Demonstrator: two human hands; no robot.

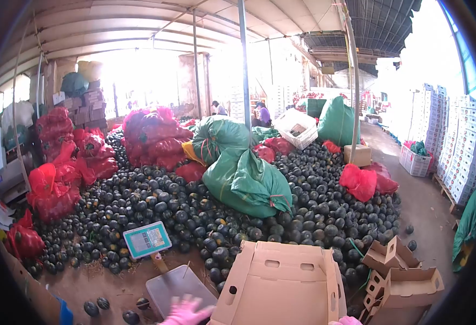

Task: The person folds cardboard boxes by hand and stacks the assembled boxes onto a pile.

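A huge heap of dark squashes [205, 211] covers the floor. Before it lies a flat cardboard box [281, 287], just beside the scale [165, 265]. The pink-gloved left hand [186, 313], blurred, fingers spread wide, hovers over the scale's platform; the right hand [347, 320] barely shows, grip unclear.

place: produce sorting/packing shed, open-sided, farm or wholesale depot
roof: arched sheet roof [140, 27] on steel poles [244, 65], daylight at far end
floor: bare dirt, huge heap of dark green round squash [156, 203], probably kabocha, hard to confirm at this range
bulk bags: red mesh sacks [151, 135] and green woven sacks [248, 181] piled on the heap
packing: flat cardboard carton [281, 281] in front, folded cartons [405, 276] to the right, white box stacks [460, 135] on pallets along the right wall
weighing: platform scale with display head [147, 239]
staff: people [262, 114] working far back
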